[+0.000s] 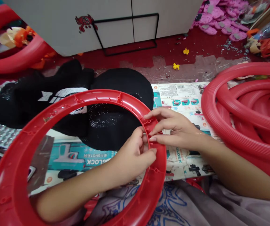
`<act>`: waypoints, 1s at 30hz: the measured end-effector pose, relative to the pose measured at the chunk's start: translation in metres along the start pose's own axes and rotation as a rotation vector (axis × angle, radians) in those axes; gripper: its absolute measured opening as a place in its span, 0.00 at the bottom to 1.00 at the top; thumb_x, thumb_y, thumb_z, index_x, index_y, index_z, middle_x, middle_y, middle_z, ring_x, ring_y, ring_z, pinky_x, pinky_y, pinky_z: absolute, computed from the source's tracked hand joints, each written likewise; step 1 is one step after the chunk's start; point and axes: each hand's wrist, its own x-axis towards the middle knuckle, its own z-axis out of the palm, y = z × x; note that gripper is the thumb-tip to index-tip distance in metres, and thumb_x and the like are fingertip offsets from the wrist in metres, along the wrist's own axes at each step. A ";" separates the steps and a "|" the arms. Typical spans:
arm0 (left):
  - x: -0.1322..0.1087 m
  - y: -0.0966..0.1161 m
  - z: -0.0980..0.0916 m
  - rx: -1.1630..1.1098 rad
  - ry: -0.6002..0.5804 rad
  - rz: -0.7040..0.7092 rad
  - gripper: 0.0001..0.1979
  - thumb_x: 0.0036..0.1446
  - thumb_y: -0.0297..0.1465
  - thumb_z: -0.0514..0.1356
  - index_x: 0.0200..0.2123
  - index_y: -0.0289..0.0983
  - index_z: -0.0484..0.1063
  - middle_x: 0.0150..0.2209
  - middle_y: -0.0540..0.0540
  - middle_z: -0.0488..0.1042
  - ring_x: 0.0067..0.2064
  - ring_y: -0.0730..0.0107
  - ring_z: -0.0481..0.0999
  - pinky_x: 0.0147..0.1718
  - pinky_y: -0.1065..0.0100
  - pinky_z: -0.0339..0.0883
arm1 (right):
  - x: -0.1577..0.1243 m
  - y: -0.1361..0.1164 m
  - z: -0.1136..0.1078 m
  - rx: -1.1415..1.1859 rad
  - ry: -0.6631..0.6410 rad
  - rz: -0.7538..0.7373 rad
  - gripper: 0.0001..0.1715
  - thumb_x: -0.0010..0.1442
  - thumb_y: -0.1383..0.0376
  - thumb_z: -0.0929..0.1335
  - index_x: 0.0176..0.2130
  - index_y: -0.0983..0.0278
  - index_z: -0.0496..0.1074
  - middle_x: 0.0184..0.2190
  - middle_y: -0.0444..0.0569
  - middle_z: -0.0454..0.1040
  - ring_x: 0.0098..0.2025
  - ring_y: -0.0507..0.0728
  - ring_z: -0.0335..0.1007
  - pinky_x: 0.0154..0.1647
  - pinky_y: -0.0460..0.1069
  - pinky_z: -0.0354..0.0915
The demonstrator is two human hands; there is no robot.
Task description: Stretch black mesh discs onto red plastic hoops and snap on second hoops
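Observation:
A large red plastic ring (29, 131) with its hollow, ribbed side up is tilted in front of me, over my lap and the printed cardboard. My left forearm passes through its opening. Closed on the ring's right inner edge is my left hand (138, 153), its thumb on the hollow face and its fingers partly hidden behind the rim. My right hand (176, 128) reaches over from the right, with bent fingertips pressed into the channel beside the small pegs. Whether a tiny part sits under those fingertips cannot be made out.
Several red rings (229, 131) are piled at the right, and more red rings (33, 56) are at upper left. A black cap (123, 81) lies on the printed cardboard (177, 94). Beyond stand a white cabinet (116, 34), a black wire frame (130, 48) and pink pieces (219, 15).

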 end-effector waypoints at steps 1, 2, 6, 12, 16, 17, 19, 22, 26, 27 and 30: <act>0.000 -0.001 -0.001 0.049 0.004 -0.009 0.20 0.53 0.26 0.58 0.49 0.38 0.57 0.41 0.48 0.69 0.38 0.71 0.71 0.34 0.70 0.66 | 0.000 0.000 0.000 0.009 -0.002 0.014 0.03 0.53 0.69 0.72 0.31 0.61 0.77 0.49 0.50 0.70 0.50 0.55 0.69 0.51 0.54 0.67; -0.001 -0.001 -0.002 0.101 0.004 -0.025 0.20 0.53 0.26 0.57 0.49 0.38 0.57 0.39 0.49 0.68 0.36 0.72 0.70 0.32 0.70 0.65 | 0.000 -0.001 0.000 0.024 -0.005 0.031 0.03 0.53 0.69 0.72 0.31 0.61 0.77 0.51 0.50 0.69 0.51 0.56 0.68 0.53 0.55 0.66; -0.004 0.004 -0.005 0.220 -0.060 -0.121 0.21 0.51 0.25 0.57 0.48 0.37 0.57 0.34 0.51 0.65 0.31 0.74 0.66 0.26 0.72 0.63 | -0.001 0.000 -0.003 0.097 -0.012 0.040 0.03 0.53 0.68 0.73 0.30 0.60 0.76 0.58 0.49 0.62 0.61 0.58 0.60 0.61 0.58 0.60; -0.008 0.000 -0.009 0.269 -0.214 -0.140 0.29 0.55 0.27 0.56 0.59 0.41 0.50 0.39 0.47 0.68 0.35 0.70 0.70 0.27 0.71 0.66 | 0.001 -0.002 -0.009 0.076 -0.042 0.052 0.02 0.56 0.67 0.72 0.31 0.60 0.75 0.58 0.48 0.63 0.60 0.58 0.62 0.59 0.58 0.61; -0.011 -0.002 -0.014 0.386 -0.244 -0.168 0.30 0.56 0.28 0.56 0.61 0.42 0.49 0.39 0.46 0.69 0.36 0.67 0.71 0.29 0.69 0.67 | 0.001 -0.001 -0.010 -0.020 -0.062 0.061 0.01 0.55 0.66 0.72 0.31 0.60 0.76 0.60 0.49 0.61 0.63 0.59 0.57 0.62 0.59 0.57; -0.011 -0.002 -0.015 0.409 -0.256 -0.170 0.31 0.56 0.28 0.56 0.61 0.42 0.49 0.40 0.46 0.69 0.36 0.66 0.71 0.29 0.69 0.67 | 0.001 -0.001 -0.010 -0.026 -0.066 0.062 0.01 0.55 0.66 0.72 0.31 0.60 0.76 0.61 0.49 0.60 0.64 0.59 0.56 0.63 0.60 0.56; -0.011 -0.001 -0.016 0.436 -0.283 -0.165 0.32 0.57 0.28 0.56 0.63 0.41 0.46 0.40 0.45 0.69 0.37 0.66 0.71 0.29 0.69 0.67 | 0.002 0.000 -0.011 -0.010 -0.084 0.055 0.01 0.55 0.67 0.72 0.31 0.60 0.75 0.61 0.48 0.60 0.63 0.59 0.57 0.62 0.59 0.57; -0.010 -0.002 -0.016 0.400 -0.286 -0.151 0.34 0.58 0.28 0.56 0.64 0.42 0.44 0.40 0.45 0.69 0.36 0.66 0.71 0.29 0.69 0.67 | 0.002 0.001 -0.012 0.020 -0.080 0.045 0.02 0.55 0.69 0.71 0.31 0.61 0.75 0.57 0.49 0.65 0.59 0.58 0.61 0.59 0.57 0.61; -0.010 -0.002 -0.012 0.261 -0.261 -0.148 0.31 0.58 0.28 0.57 0.62 0.42 0.49 0.45 0.43 0.69 0.40 0.66 0.72 0.34 0.66 0.69 | 0.002 0.002 -0.013 0.016 -0.072 0.026 0.05 0.54 0.71 0.71 0.31 0.61 0.75 0.54 0.48 0.68 0.55 0.56 0.65 0.55 0.55 0.63; -0.010 -0.001 -0.011 0.220 -0.269 -0.151 0.30 0.58 0.29 0.58 0.61 0.42 0.50 0.45 0.43 0.69 0.41 0.65 0.72 0.35 0.66 0.69 | 0.001 0.002 -0.013 0.018 -0.075 0.017 0.05 0.54 0.71 0.71 0.31 0.61 0.75 0.53 0.48 0.68 0.54 0.56 0.65 0.55 0.54 0.63; -0.009 0.005 -0.009 0.059 -0.318 -0.161 0.31 0.57 0.30 0.61 0.61 0.44 0.51 0.45 0.46 0.69 0.44 0.67 0.71 0.38 0.67 0.69 | 0.001 0.002 -0.014 0.028 -0.073 0.003 0.05 0.54 0.72 0.71 0.31 0.62 0.75 0.52 0.48 0.68 0.53 0.55 0.66 0.54 0.53 0.63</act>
